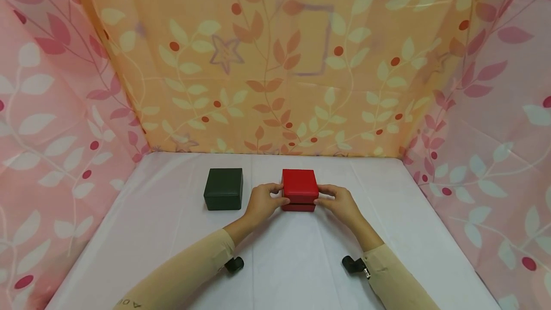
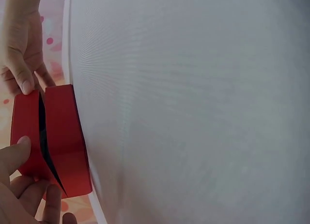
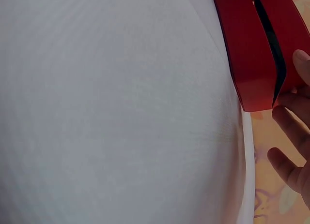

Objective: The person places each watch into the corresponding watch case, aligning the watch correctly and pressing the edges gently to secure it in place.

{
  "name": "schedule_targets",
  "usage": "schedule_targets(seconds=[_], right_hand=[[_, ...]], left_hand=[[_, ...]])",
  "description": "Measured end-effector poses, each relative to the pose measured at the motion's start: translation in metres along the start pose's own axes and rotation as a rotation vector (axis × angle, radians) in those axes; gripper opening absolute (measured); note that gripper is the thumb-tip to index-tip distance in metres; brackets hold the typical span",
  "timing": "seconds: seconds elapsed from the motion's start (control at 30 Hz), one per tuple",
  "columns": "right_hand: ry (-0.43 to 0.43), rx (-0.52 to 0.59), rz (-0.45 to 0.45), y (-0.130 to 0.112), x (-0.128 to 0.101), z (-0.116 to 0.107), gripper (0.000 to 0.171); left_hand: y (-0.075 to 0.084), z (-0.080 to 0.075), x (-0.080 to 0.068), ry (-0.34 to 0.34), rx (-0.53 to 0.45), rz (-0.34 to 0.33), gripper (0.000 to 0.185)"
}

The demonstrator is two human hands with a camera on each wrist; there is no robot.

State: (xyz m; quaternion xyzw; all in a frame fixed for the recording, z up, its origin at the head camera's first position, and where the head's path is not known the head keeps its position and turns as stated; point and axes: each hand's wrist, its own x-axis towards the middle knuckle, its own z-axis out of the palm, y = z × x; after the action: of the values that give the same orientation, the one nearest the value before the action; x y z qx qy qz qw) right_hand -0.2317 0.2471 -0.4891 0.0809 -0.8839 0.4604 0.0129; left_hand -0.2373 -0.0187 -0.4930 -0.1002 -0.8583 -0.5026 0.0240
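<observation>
Hands (image 1: 301, 202) around square, smooth red box (image 1: 300, 186)

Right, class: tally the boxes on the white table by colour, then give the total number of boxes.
Red box, held between the left hand and right hand, lid slightly raised: 1
Dark green box, standing apart to the left: 1
Total: 2 boxes on the table

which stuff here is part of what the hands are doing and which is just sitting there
In use:
- red box, lid lifted a crack
- left hand, gripping its left side
- right hand, gripping its right side

Lying about:
- dark green box, closed, left of the red one
- white tabletop
- leaf-patterned curtains
</observation>
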Motion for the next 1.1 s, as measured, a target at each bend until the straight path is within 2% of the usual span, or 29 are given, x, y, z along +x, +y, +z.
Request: schedule_targets(seconds=[0.53,0.93,1.1], right_hand=[[-0.024,-0.051,-0.033,0.0010,0.0019,-0.0021,0.050],[-0.043,-0.067,-0.037,0.0041,0.0025,-0.0010,0.048],[-0.052,-0.124,-0.047,0.0012,0.0017,-0.0038,0.046]], left_hand=[[-0.0026,-0.0028,0.0003,-0.026,-0.030,0.024,0.041],[-0.0054,-0.0035,-0.0001,-0.042,-0.004,0.000,0.040],[-0.0026,-0.0067,-0.0001,-0.070,0.012,0.013,0.040]])
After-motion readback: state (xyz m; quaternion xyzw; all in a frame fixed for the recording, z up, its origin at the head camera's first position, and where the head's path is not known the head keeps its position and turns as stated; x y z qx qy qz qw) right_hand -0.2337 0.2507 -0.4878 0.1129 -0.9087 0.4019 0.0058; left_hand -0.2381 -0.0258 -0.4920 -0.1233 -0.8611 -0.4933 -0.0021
